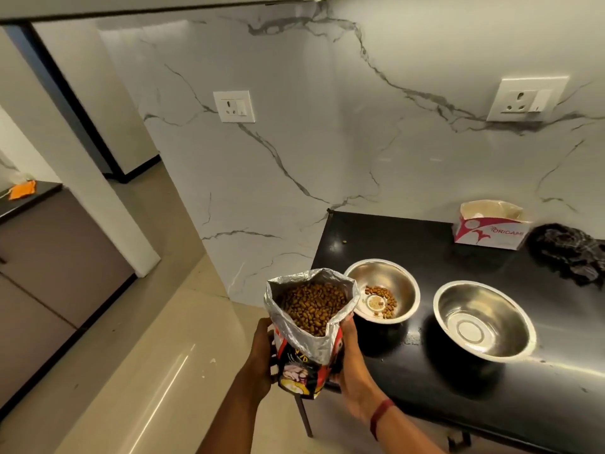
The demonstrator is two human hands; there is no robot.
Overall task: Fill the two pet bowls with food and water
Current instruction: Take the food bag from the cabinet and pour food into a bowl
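The left hand point(262, 352) wraps the left side of the open food bag point(309, 335), fingers curled round it, and the right hand point(352, 362) clasps the opposite side, so both hands are closed on the one bag. The bag is held upright, off the near left corner of the black table point(458, 388), with its foil mouth spread wide and brown kibble point(312, 304) showing high inside.

Just right of the bag's mouth, on the table, stands the left steel bowl point(383, 291). It holds only a thin scatter of kibble on its floor, with the centre of the base bare. Further right and a little nearer is the second steel bowl point(484, 319), which looks empty and dry. One stray pellet point(344, 241) lies on the table beyond the bowls. At the far right a torn cardboard box point(491, 224) and a dark crumpled cloth point(569, 253) sit near the marble wall point(294, 142).

The food step appears to be in hand and only partly done. The next move probably calls for tipping the bag's mouth to the right over the left bowl, slowly, since the wide opening could spill pellets past the rim. The water step seems untouched, and no water source is in view.
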